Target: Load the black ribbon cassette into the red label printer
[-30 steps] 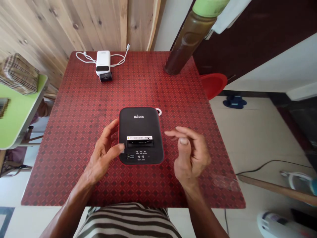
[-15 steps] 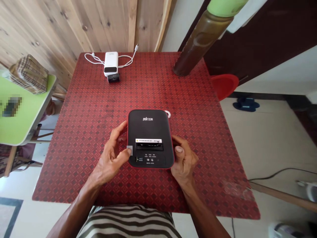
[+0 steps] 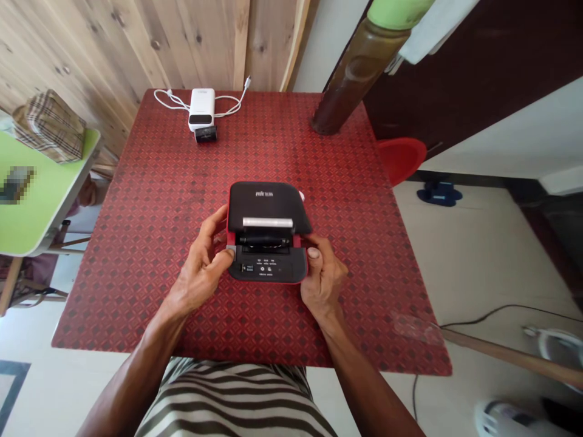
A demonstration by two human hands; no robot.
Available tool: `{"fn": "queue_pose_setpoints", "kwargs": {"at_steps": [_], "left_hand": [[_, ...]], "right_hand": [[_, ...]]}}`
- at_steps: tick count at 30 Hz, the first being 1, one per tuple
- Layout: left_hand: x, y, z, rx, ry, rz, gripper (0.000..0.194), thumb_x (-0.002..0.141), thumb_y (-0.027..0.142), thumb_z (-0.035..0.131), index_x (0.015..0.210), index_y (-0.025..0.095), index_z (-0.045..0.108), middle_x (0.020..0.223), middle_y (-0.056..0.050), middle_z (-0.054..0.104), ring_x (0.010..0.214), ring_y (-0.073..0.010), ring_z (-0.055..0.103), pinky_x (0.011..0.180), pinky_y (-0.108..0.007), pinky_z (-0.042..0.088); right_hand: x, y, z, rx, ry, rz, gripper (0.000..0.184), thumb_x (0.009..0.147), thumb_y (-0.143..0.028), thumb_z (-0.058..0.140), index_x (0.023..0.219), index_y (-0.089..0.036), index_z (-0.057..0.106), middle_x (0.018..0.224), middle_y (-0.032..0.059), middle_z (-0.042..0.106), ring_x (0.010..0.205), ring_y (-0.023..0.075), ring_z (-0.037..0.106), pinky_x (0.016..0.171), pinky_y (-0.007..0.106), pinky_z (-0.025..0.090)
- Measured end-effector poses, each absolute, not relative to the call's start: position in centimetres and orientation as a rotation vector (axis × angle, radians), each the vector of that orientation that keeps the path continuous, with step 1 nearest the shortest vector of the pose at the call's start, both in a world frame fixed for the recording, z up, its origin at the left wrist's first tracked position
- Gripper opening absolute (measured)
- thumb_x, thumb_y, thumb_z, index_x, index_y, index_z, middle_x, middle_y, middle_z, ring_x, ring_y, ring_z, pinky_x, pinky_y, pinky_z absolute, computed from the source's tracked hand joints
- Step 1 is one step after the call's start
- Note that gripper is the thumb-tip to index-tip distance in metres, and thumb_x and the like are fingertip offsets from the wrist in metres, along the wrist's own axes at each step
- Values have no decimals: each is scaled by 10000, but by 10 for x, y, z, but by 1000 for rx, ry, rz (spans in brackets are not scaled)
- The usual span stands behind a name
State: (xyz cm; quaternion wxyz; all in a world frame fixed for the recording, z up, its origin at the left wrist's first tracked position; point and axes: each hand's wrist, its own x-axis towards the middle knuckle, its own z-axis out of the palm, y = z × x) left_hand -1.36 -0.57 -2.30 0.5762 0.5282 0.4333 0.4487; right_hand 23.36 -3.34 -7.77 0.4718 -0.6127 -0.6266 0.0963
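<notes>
A black receipt printer [image 3: 268,261] with red sides rests on the red patterned table in front of me. Its lid [image 3: 268,206] stands partly raised, and a dark roller shows in the gap. My left hand [image 3: 203,258] grips the printer's left side, the thumb pressed on a grey latch [image 3: 231,252]. My right hand [image 3: 323,276] holds the right side, its thumb at the lid's lower corner and its fingers curled beneath. The inside of the printer is mostly hidden under the lid.
At the table's [image 3: 173,176] far side lie a white power bank [image 3: 201,106], its white cable [image 3: 232,109] and a small black object [image 3: 206,134]. A tall brown bottle [image 3: 350,73] with a green cap stands far right. A red stool [image 3: 403,159] is beyond the right edge.
The printer's lid has come up from closed to partly raised, opening a gap above the control panel. Both hands have kept their grip on the sides; the view has shifted slightly.
</notes>
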Motion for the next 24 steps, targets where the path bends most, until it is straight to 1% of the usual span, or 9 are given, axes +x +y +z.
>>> {"fn": "queue_pose_setpoints", "kwargs": {"at_steps": [3, 6, 10, 13, 15, 16, 18, 21, 24], "left_hand": [[-15, -3, -26, 1248, 1006, 1035, 710, 1053, 357, 736, 1730, 309, 526, 1800, -128, 581, 1644, -384, 588, 1315, -597, 553], [-17, -2, -28, 1249, 1024, 1044, 717, 1013, 360, 745, 1704, 325, 557, 1788, -107, 598, 1668, -386, 554, 1317, -598, 541], [-22, -2, -30, 1217, 1015, 1044, 720, 983, 371, 742, 1685, 343, 584, 1756, -97, 634, 1610, -394, 606, 1286, -630, 552], [-27, 4, -30, 1211, 1032, 1034, 648, 1017, 432, 749, 1648, 343, 629, 1706, -96, 677, 1571, -386, 636, 1312, -647, 519], [-29, 13, -31, 1240, 1068, 1045, 593, 1049, 509, 751, 1607, 328, 665, 1669, -106, 705, 1575, -385, 632, 1349, -657, 475], [-29, 18, -32, 1264, 1090, 1057, 577, 1066, 553, 739, 1589, 318, 677, 1662, -114, 709, 1581, -388, 628, 1359, -660, 462], [-27, 30, -38, 1314, 1138, 1103, 578, 1103, 647, 675, 1552, 285, 697, 1660, -141, 705, 1586, -392, 624, 1351, -662, 469], [-22, 41, -49, 1343, 1235, 1203, 666, 1145, 758, 523, 1493, 226, 722, 1618, -183, 713, 1534, -386, 653, 1285, -652, 531], [-20, 40, -60, 1352, 1287, 1193, 694, 1167, 773, 456, 1503, 223, 714, 1559, -172, 731, 1450, -351, 689, 1225, -610, 580]], "right_hand": [[233, -32, -78, -1526, -1532, 249, 605, 1235, -624, 335, 1242, -227, 792, 1107, 121, 884, 982, 277, 859, 866, 383, 639], [232, -30, -79, -1542, -1516, 266, 623, 1235, -637, 332, 1226, -225, 799, 1081, 113, 885, 946, 269, 860, 858, 380, 646], [233, -29, -75, -1535, -1476, 264, 577, 1239, -613, 368, 1200, -229, 796, 1027, 90, 894, 882, 260, 860, 803, 376, 651], [239, -28, -54, -1490, -1460, 188, 385, 1226, -505, 520, 1195, -242, 800, 1015, 75, 899, 890, 254, 864, 814, 383, 664], [243, -24, -31, -1419, -1543, 95, 184, 1178, -368, 668, 1195, -263, 818, 1037, 60, 903, 913, 248, 856, 867, 400, 676], [245, -20, -17, -1359, -1638, 53, 121, 1149, -310, 722, 1199, -281, 828, 1047, 48, 905, 922, 247, 849, 894, 415, 679], [243, -7, 8, -1265, -1883, 94, 162, 1129, -228, 743, 1242, -295, 838, 1103, 40, 908, 988, 253, 841, 959, 443, 677], [230, 19, 32, -1225, -2266, 250, 205, 1122, -142, 712, 1244, -245, 840, 1212, 87, 898, 1123, 287, 827, 1056, 491, 655], [211, 43, 38, -1323, -2582, 295, 202, 1092, -61, 696, 1164, -186, 836, 1168, 125, 889, 1094, 304, 823, 1013, 478, 644]]}}
